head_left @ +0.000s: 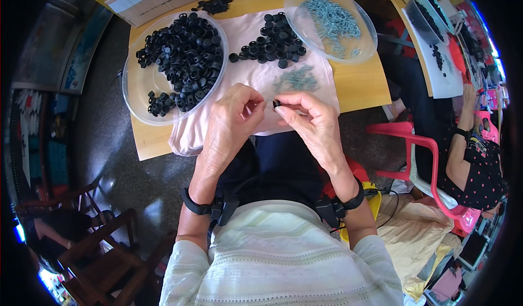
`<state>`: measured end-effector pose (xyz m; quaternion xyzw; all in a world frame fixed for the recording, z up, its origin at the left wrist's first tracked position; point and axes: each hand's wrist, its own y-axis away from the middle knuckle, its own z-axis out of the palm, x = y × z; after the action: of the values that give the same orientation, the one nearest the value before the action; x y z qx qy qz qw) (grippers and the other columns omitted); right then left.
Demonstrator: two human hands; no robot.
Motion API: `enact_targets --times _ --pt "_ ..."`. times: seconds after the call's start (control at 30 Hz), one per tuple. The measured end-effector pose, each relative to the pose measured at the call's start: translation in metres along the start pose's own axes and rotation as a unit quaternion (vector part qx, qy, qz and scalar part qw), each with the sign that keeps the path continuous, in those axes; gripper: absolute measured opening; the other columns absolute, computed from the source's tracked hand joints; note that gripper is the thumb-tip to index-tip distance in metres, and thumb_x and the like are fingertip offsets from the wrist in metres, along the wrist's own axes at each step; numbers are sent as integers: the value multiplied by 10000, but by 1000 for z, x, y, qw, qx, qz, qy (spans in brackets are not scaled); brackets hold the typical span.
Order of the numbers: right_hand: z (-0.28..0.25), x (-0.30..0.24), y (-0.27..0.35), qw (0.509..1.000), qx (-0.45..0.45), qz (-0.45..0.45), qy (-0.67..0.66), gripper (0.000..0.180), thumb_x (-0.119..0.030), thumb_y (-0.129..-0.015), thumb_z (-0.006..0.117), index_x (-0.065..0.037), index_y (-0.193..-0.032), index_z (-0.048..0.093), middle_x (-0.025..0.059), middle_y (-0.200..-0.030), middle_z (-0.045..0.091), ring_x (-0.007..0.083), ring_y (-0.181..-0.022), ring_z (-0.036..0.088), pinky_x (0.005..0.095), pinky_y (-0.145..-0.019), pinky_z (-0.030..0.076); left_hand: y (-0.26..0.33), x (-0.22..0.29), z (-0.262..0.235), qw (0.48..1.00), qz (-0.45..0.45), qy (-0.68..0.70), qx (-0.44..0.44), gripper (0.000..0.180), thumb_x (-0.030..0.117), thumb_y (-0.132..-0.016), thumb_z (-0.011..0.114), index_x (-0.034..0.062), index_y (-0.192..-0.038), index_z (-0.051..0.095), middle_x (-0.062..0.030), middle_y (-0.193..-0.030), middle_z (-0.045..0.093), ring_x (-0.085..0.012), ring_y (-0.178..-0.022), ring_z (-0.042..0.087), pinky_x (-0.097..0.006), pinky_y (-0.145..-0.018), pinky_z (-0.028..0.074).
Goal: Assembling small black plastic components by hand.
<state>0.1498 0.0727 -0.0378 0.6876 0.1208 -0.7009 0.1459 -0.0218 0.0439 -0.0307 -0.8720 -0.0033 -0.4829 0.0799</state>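
Observation:
Above the near edge of a pale pink cloth (243, 27), my two hands meet close together. My right hand (311, 118) pinches a small round black plastic cap (277, 104) between thumb and forefinger. The fingertips of my left hand (235, 115) are pressed together just beside the cap; whatever they hold is too small to make out. Beyond the hands lies a loose heap of thin silvery screws (297, 79). Farther back on the cloth is a pile of black caps (271, 47).
A clear round tub (154, 81) of black parts stands at left, and a clear bowl (364, 49) of screws at back right. A cardboard box (163, 3) sits on the wooden table (359, 85) at the back. At right, another person (471, 159) works beside a red chair (433, 159).

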Motion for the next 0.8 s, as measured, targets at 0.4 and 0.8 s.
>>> enact_targets --times 0.4,0.8 --pt "7 3 -2 997 11 53 -62 142 30 -864 626 40 -1006 628 61 -891 652 87 -765 624 218 -705 533 3 -8 3 993 -10 114 -7 126 -26 -860 621 -42 -984 607 -48 -840 643 -118 -749 630 -221 -669 492" --pt "1 6 -10 987 22 56 -149 165 4 -871 634 43 -1029 609 89 -917 657 126 -816 652 246 -753 555 9 -16 10 969 -18 244 15 117 -7 -868 627 -40 -980 621 -66 -865 653 -120 -811 653 -233 -716 516"
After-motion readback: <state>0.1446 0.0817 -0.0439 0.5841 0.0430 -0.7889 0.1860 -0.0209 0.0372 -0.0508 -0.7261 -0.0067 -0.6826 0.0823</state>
